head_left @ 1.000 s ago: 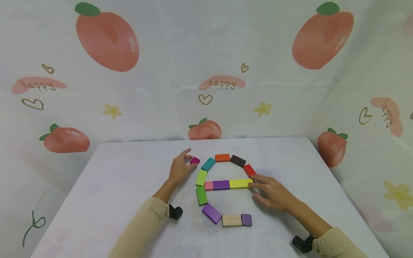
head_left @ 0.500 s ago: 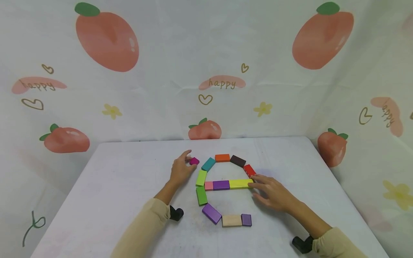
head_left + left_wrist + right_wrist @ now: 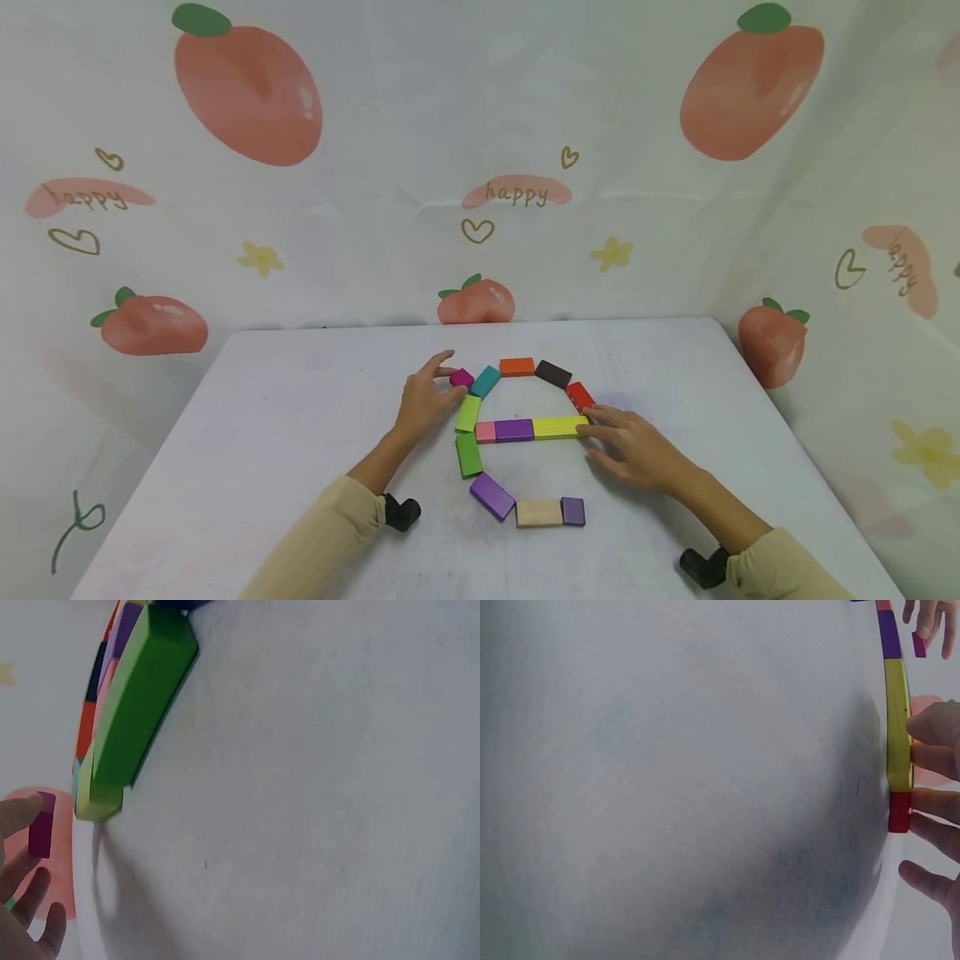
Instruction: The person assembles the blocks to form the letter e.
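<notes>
My left hand (image 3: 425,402) pinches a small magenta block (image 3: 461,378) between thumb and finger. In the left wrist view, this magenta block (image 3: 42,825) appears held off the table. In the head view it is close beside the teal block (image 3: 486,381), just above the lime block (image 3: 469,413); whether they touch I cannot tell. My right hand (image 3: 637,450) has its fingers loosely extended at the right end of the yellow block (image 3: 557,428) and the lower end of the red block (image 3: 579,397). Fingertips rest at both blocks, as the right wrist view also shows.
The outline continues with orange (image 3: 517,367) and dark brown (image 3: 553,374) blocks on top. Pink (image 3: 486,432) and purple (image 3: 514,430) blocks form the middle bar. Below lie green (image 3: 468,455), violet (image 3: 492,497), wooden (image 3: 538,513) and small purple (image 3: 573,512) blocks on the white table (image 3: 262,433).
My left hand has shifted slightly right with the magenta block, bringing it close to the teal block. My right hand stays at the yellow and red blocks.
</notes>
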The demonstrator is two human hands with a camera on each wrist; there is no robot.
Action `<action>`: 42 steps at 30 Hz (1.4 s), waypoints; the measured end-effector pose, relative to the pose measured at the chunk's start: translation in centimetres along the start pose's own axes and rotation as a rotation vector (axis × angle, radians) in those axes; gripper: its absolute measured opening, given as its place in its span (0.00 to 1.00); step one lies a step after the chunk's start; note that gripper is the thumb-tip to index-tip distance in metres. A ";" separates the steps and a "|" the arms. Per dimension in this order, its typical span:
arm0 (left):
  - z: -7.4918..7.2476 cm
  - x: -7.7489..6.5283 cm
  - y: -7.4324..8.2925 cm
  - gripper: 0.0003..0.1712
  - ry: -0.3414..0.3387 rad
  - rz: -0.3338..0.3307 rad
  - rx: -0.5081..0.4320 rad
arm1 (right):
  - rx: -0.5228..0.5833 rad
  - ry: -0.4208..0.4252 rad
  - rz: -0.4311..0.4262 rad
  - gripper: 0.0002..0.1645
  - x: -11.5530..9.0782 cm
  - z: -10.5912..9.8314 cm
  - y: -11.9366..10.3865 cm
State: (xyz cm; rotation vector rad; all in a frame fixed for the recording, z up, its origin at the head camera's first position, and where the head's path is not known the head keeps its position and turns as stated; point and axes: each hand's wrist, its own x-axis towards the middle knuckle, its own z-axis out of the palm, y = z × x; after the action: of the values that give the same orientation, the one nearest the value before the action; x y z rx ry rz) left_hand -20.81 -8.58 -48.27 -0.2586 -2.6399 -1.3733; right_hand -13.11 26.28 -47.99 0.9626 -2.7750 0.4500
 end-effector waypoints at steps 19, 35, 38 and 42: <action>4.9 -4.5 5.8 0.36 -0.187 0.268 -0.095 | -0.002 0.005 0.005 0.23 -0.1 0.1 0.0; 8.2 -9.2 9.9 0.37 -0.437 0.320 -0.081 | 0.008 -0.013 0.020 0.23 0.0 0.2 0.2; 8.7 -9.7 10.2 0.37 -0.465 0.345 -0.074 | 0.006 -0.014 0.017 0.23 -0.1 0.2 0.2; 9.3 -10.2 10.4 0.37 -0.496 0.367 -0.066 | -0.001 -0.019 0.007 0.24 0.0 0.1 0.2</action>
State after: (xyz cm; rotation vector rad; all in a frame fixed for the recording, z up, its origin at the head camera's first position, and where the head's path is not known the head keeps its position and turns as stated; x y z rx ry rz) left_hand -9.13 4.10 -47.50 -1.1633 -2.7069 -1.4073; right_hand -13.21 26.41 -48.15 0.9621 -2.7967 0.4429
